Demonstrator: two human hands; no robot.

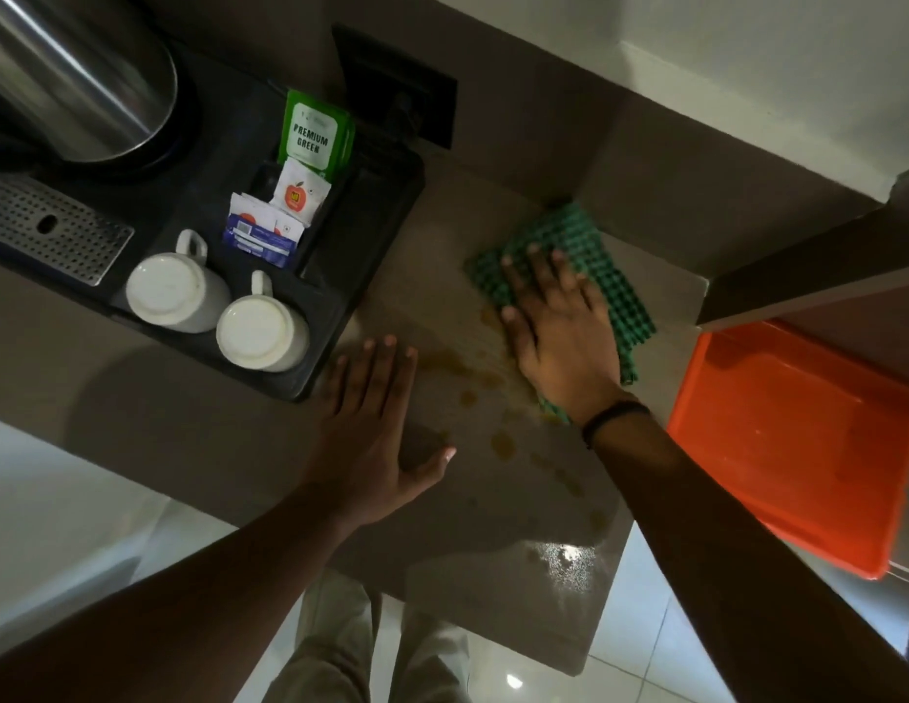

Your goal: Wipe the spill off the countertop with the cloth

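Note:
A green checked cloth (584, 246) lies flat on the grey-brown countertop (442, 235), near its back right corner. My right hand (559, 327) presses palm-down on the cloth, fingers spread. Brownish spill drops and streaks (503, 443) run from beside that hand down towards the counter's front edge. My left hand (376, 428) rests flat on the counter, left of the spill, holding nothing.
A black tray (361, 246) at the left holds two upturned white cups (175, 291), tea sachets (315, 139) and a steel kettle (71, 78). An orange bin (797, 438) stands below the counter's right edge. A wall socket (396, 83) is behind. Tiled floor lies below.

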